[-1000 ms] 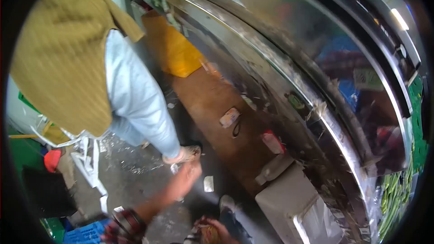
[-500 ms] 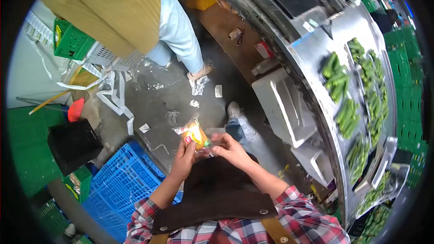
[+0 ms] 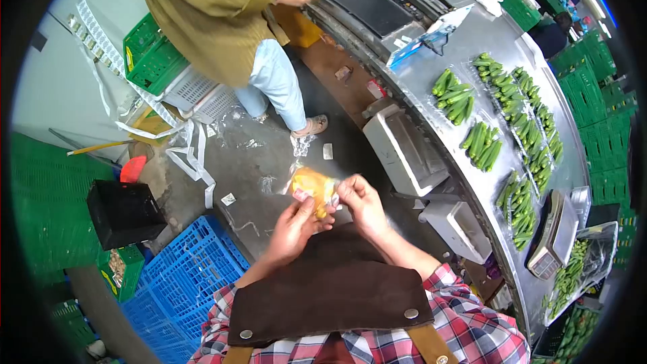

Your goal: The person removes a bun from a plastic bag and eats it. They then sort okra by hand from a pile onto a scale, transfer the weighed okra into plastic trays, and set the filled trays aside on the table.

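Observation:
Held out in front of my brown apron is a small clear plastic packet [image 3: 311, 180] with orange-yellow contents and a red-and-white label. My left hand [image 3: 294, 228] grips its lower left side, thumb on the front. At the packet's right edge, my right hand [image 3: 365, 207] is closed, thumb and fingers pinching the plastic. Motion blurs the packet, so its exact contents cannot be made out.
To the right a curved metal worktable [image 3: 495, 37] carries bundles of okra-like green pods [image 3: 482, 146] and a scale [image 3: 554, 236]. White foam boxes [image 3: 404, 152] stand below. A blue crate [image 3: 182, 256] and black box [image 3: 125, 212] are left; a person [image 3: 202, 20] stands ahead.
The packet and both hands have shifted right in view, and my right hand now pinches the packet's edge. The view has tilted up, showing the other person's arm at the table.

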### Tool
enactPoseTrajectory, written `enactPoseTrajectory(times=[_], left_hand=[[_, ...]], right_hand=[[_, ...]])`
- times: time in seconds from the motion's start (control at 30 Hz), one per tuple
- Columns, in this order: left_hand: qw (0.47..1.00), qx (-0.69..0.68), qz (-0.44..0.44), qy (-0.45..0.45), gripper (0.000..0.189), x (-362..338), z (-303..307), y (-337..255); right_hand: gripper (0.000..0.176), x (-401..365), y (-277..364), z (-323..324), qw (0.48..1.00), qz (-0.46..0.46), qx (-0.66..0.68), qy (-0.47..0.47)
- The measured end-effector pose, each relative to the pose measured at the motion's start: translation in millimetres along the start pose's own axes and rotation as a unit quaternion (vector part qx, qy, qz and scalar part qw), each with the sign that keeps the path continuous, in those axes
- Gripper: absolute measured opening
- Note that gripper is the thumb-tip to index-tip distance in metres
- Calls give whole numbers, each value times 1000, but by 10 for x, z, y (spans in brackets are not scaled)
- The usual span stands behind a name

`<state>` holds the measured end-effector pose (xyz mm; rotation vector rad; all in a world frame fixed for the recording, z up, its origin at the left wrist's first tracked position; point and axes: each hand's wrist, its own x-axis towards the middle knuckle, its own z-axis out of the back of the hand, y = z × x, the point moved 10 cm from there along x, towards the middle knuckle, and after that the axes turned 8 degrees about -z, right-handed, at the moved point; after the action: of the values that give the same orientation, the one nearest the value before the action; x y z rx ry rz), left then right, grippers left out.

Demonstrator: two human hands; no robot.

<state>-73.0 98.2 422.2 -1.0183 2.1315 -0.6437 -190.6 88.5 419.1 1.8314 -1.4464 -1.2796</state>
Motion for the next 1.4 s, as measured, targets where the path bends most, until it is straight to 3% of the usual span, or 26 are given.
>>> enactPoseTrajectory(times=[0.03,0.07,0.1,0.13,0.2,0.23,0.27,0.3,0.33,0.43,0.5,0.63,0.73,0.77,0.87,0.9,1.0,1.1,1.2,1.3,1.4], left_hand=[[999,36,2,1,39,-9,66,43],[994,63,-58,-62,48,14,171,-103],[973,190,-131,-31,51,57,2,-303],[929,311,-201,2,56,83,-233,-526],[784,527,-320,65,67,39,-806,-733],[830,494,-217,140,63,173,-973,-446],[859,451,-111,213,60,241,-1172,-103],[927,293,-144,186,37,313,-1321,-80],[924,313,-139,171,31,390,-1336,-26],[930,316,-148,119,12,549,-1378,73],[926,337,-134,109,10,615,-1452,232],[919,313,-161,177,9,738,-1741,388],[939,291,-87,163,9,814,-1791,412],[926,310,-111,186,10,842,-1841,388],[903,360,-77,220,12,896,-1869,408],[898,366,-66,236,13,910,-1885,407],[873,386,-37,297,16,946,-1927,377],[825,421,14,376,22,891,-2024,363],[686,545,18,481,23,832,-2078,450],[600,569,4,562,20,671,-2149,613],[626,534,-41,567,17,478,-2187,625]], right_hand=[[16,2,160,26,999,7,-25,39],[16,24,379,90,996,18,-52,77],[19,-49,635,92,971,54,-188,136],[19,-118,782,65,947,32,-264,180],[19,-261,905,14,854,55,-442,268],[18,-324,950,7,851,31,-436,290],[21,-333,935,93,892,-7,-342,296],[23,-301,982,288,932,-11,-270,244],[25,-292,1059,479,962,-11,-196,189],[27,-450,1070,932,971,-44,-203,120],[22,-572,1018,1067,970,-47,-214,109],[17,-676,1444,1364,920,109,-377,-14],[14,-807,1656,1318,915,157,-370,-20],[11,-813,1617,1294,922,126,-365,-23],[10,-860,1577,1266,897,160,-406,-67],[8,-870,1532,1333,933,104,-328,-107],[6,-985,1512,1300,915,126,-334,-188],[8,-1118,1544,1144,861,215,-394,-240],[7,-1281,1537,927,805,250,-470,-262],[11,-1413,1407,814,774,227,-516,-288],[11,-1545,1305,851,767,165,-508,-355]])
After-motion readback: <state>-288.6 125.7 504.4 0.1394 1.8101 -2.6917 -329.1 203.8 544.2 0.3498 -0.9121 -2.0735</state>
